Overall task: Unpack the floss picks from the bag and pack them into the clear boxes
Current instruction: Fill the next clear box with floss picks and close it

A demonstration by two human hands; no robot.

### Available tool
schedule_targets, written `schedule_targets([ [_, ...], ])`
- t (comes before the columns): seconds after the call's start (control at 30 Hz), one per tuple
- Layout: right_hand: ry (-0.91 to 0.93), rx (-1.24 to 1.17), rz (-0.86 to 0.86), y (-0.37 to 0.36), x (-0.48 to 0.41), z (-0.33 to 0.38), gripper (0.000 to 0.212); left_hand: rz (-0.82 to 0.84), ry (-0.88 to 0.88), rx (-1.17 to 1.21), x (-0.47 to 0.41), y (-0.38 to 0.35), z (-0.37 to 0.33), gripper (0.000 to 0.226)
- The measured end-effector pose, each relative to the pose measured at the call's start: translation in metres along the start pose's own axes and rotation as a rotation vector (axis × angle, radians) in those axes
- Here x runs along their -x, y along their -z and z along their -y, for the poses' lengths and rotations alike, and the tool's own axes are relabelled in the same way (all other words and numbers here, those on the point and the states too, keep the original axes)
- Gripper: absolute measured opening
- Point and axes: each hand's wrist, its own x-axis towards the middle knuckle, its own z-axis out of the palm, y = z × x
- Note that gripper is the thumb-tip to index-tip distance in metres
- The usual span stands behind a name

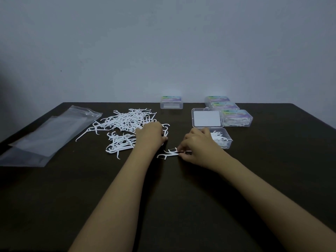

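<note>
Your bag lies flat and looks emptied near the table's left edge, so the unpacking looks done. The loose floss picks sit in a heap toward the back of the table, just right of the bag, and there are still plenty of them.

Your left hand rests on the heap's right side, fingers curled down among the picks; whether it grips any cannot be told. Your right hand pinches a small bundle of picks between thumb and fingertips, low over the table between the heap and the open box.

That open box, lid laid back, stands just beyond your right hand and is partly filled. Behind it, three closed boxes by the back right look packed, and one more box stands apart at the back edge; its fill is unclear. Most of the packing is still ahead.
</note>
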Motion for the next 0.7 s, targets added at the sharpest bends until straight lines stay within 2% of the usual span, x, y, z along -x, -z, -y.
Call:
schedule_targets([
  [0.1,-0.016,0.0,0.014,0.005,0.003,-0.002,0.024,-0.04,-0.022,0.003,0.001,-0.001,-0.004,0.015],
  [0.2,-0.018,0.04,0.022,0.008,0.007,-0.002,0.025,-0.066,-0.054,-0.033,0.003,-0.003,-0.011,0.019],
  [0.7,-0.021,0.1,0.118,0.016,0.016,0.001,0.023,0.033,-0.113,-0.053,0.01,0.001,-0.025,0.015],
])
